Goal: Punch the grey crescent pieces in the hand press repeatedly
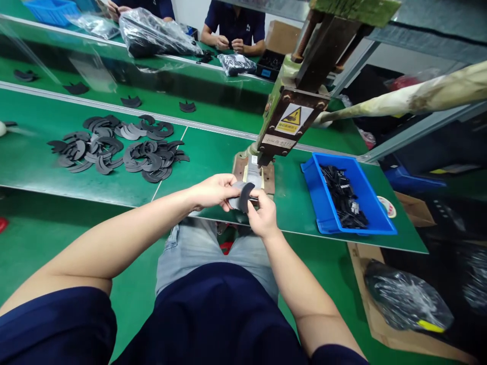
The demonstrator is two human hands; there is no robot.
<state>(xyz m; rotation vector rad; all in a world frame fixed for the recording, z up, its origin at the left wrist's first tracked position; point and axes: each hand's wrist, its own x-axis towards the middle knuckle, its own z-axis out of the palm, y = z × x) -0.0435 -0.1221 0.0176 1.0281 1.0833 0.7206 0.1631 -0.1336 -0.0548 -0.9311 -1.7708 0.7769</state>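
My left hand [217, 191] and my right hand [262, 213] meet in front of the press, both closed on curved dark grey pieces. A crescent-shaped piece [246, 196] stands between them, its end pinched by my right fingers. Beside it, my left thumb and fingers grip a lighter grey curved piece [236, 197]. Whether the two are joined I cannot tell. Just beyond my hands is the base of the press [269, 177], with its dark ram [279, 119] above. Loose curved pieces [148, 159] lie in piles left of my hands.
At the right, a blue bin [315, 203] holds small black parts [344, 197], with a tape roll [387, 207] beside it. Several black pieces [131, 102] sit spaced along the strip behind a metal rail. Two people work across the bench among plastic bags [152, 33].
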